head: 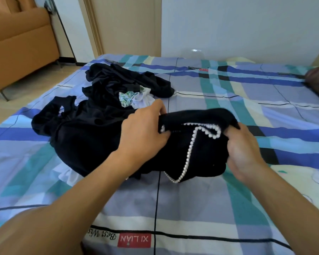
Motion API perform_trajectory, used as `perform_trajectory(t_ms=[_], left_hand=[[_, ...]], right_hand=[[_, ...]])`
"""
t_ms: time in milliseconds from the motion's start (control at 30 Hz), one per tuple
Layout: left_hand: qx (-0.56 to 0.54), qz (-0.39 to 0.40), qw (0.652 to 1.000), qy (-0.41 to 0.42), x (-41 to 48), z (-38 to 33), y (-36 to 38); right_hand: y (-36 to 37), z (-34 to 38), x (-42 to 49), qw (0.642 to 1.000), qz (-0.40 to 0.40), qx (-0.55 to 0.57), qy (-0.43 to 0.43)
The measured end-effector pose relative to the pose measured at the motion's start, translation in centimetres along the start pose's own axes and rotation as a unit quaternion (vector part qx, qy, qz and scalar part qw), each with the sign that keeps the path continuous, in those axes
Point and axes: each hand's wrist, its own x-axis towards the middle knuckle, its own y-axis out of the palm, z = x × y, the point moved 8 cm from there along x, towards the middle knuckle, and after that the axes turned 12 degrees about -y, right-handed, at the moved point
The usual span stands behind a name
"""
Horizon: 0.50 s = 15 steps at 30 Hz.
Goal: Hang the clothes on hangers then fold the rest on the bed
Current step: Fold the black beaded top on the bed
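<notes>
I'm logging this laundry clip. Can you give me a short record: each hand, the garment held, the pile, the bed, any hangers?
left hand: grips the black top's upper edge
right hand: grips the top's right side
black top: pearl trim, bunched on the bed
pile: dark clothes with a floral cloth and a white cloth, behind the top to the left
bed: plaid sheet
hangers: none in view

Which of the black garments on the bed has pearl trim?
The nearest black garment, held by the left hand and right hand. The black pile behind shows no pearls.
</notes>
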Motion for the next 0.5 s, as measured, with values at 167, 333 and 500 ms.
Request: perform_trajectory(t_ms=[167, 333, 500], left_hand=[[0.095, 0.042, 0.988, -0.110, 0.6, 4.1, 1.5], [0.026, 0.273, 0.947, -0.168, -1.4, 4.9, 5.4], [-0.052, 0.384, 0.915, -0.112, -4.4, 2.9, 7.8]], right_hand=[[-1.9, 0.6, 0.4, 0.983, -0.036, 0.169, 0.059], [-1.9, 1.8, -0.1, 0.969, 0.008, 0.237, 0.063], [-3.1, 3.1, -0.4, 0.960, -0.015, 0.274, 0.051]])
